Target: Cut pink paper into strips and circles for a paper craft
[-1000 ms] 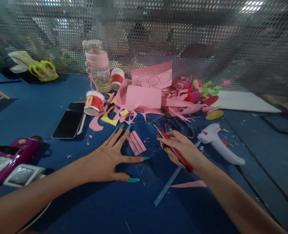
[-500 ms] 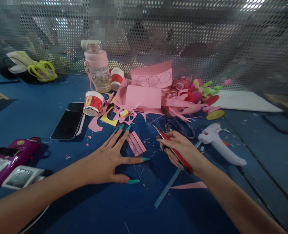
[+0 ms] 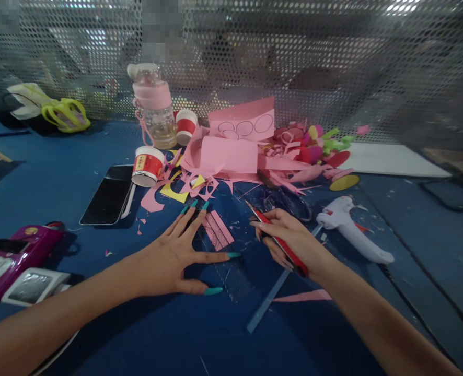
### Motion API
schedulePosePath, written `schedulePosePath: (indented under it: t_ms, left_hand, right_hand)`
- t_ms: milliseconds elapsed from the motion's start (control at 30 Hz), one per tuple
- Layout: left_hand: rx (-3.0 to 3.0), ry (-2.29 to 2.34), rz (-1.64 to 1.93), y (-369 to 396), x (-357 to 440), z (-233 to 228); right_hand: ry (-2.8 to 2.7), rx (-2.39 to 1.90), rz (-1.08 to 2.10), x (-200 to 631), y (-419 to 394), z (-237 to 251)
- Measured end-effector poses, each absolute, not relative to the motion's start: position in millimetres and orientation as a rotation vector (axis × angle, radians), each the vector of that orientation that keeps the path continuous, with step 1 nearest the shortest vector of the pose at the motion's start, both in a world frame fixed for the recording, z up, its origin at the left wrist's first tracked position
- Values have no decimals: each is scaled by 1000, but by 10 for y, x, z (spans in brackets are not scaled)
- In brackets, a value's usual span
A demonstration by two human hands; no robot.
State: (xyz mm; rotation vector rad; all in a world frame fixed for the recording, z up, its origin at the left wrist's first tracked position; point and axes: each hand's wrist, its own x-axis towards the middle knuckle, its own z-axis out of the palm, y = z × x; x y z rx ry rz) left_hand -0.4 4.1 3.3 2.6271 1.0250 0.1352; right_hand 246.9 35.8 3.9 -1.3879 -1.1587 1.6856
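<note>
Left hand [image 3: 176, 256] flat, fingers spread wide, pressing a clear ruler [image 3: 231, 271] beside pink strips [image 3: 218, 232]. Right hand [image 3: 290, 240] closed on a red craft knife [image 3: 278, 241] — blade over the ruler.

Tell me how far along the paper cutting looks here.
Done: pink scraps and cut strips lie on the table. In hand: left hand flat beside the strips, right hand gripping a red knife. Left: drawn circles on pink card remain uncut.

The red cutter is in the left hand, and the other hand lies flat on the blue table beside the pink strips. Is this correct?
Not quite. The head view shows the red cutter in the right hand; the left hand lies flat on the blue table beside the pink strips.
</note>
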Motion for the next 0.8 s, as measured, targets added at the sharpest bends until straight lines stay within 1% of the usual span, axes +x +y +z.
schedulePosePath:
  t_ms: [467, 567, 633, 667, 800]
  left_hand:
    - [2626, 1023, 139, 37, -12, 18]
    - [2614, 1024, 147, 40, -15, 18]
    - [2617, 1013, 156, 42, -13, 23]
    - [2622, 1006, 162, 43, -12, 24]
    - [2643, 1000, 195, 41, -16, 9]
  right_hand:
    - [-1175, -1421, 1647, 2447, 342, 99]
    - [-1290, -1443, 1596, 2451, 315, 134]
    - [-1487, -1508, 1484, 2457, 281, 152]
    - [-1613, -1549, 1372, 2458, 259, 160]
    - [-2089, -1633, 748, 2417, 146, 207]
